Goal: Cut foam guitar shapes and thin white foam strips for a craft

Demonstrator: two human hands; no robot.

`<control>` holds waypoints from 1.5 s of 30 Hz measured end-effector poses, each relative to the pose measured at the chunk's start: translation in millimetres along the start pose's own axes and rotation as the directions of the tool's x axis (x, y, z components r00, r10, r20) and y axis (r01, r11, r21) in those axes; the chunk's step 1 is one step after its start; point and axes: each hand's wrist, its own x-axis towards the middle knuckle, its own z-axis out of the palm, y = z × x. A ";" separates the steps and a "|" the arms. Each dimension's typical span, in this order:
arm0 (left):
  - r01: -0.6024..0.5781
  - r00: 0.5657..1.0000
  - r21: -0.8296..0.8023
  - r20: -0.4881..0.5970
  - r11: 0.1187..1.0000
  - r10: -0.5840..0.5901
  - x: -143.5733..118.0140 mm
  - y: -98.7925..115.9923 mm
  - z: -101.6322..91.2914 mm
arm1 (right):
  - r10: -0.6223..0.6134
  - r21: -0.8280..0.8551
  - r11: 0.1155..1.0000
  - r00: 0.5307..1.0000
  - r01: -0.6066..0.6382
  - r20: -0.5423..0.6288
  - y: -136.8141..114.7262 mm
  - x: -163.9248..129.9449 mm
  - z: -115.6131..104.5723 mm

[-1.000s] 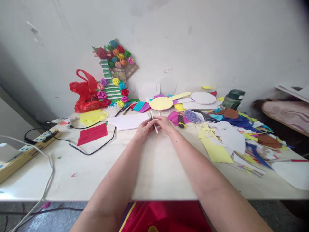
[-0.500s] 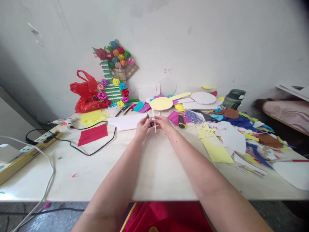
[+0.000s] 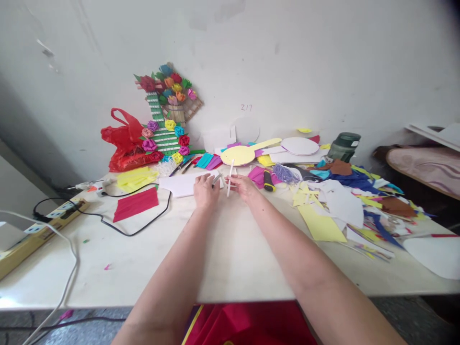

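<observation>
My right hand [image 3: 242, 187] pinches a thin white strip [image 3: 230, 178], held nearly upright above the table. To its left, my left hand [image 3: 206, 189] is closed at the right end of a folded white sheet [image 3: 179, 184]. A slim dark tool [image 3: 216, 179] pokes out by its fingers; its exact kind is too small to tell. My two hands are apart. Just beyond them lies a yellow oval paper piece [image 3: 237, 155] with a long handle.
A yellow-and-black cutter [image 3: 268, 180] lies right of my hands, near purple string [image 3: 285, 174]. Paper scraps [image 3: 341, 201] pile up at right. Red crepe paper [image 3: 135, 204], a black cable [image 3: 131, 235] and a power strip [image 3: 53, 220] are at left. A paper-flower craft [image 3: 163, 122] stands behind.
My left hand has parted from my right hand and moved left and down onto the white sheet, with the dark tool. My right hand still holds the white strip.
</observation>
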 end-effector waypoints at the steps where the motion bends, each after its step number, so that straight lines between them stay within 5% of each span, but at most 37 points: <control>1: 0.043 0.998 -0.056 0.049 0.998 -0.040 -0.2 2.1 3.3 | -0.015 0.005 1.000 1.000 0.015 0.018 0.3 0.1 0.1; 5: 0.415 0.883 -0.287 0.357 0.863 -0.306 -4.0 7.2 13.0 | -0.054 0.050 0.997 0.996 0.051 0.066 1.0 -1.4 2.3; 7: 0.525 0.822 -0.412 0.470 0.745 -0.320 -6.6 9.0 13.1 | -0.050 0.093 0.995 0.994 0.041 0.097 1.8 -2.0 3.5; 13: 0.520 0.831 -0.579 0.513 0.628 -0.216 -8.4 11.1 7.2 | -0.107 0.152 0.986 0.967 0.073 0.231 3.4 -0.7 3.8; 24: 0.567 0.768 -0.502 0.609 0.653 -0.200 -6.5 1.7 5.2 | -0.177 0.086 0.981 0.984 0.175 0.009 -4.3 -0.3 2.0; 31: 0.533 0.787 -0.477 0.581 0.699 -0.205 -5.3 0.0 6.4 | -0.180 0.068 0.981 0.984 0.180 -0.013 -2.9 0.2 1.4; 45: 0.319 0.902 -0.190 0.362 0.929 -0.236 -6.2 9.1 12.9 | -0.192 -0.037 0.981 0.968 0.189 -0.159 -1.3 -1.7 9.0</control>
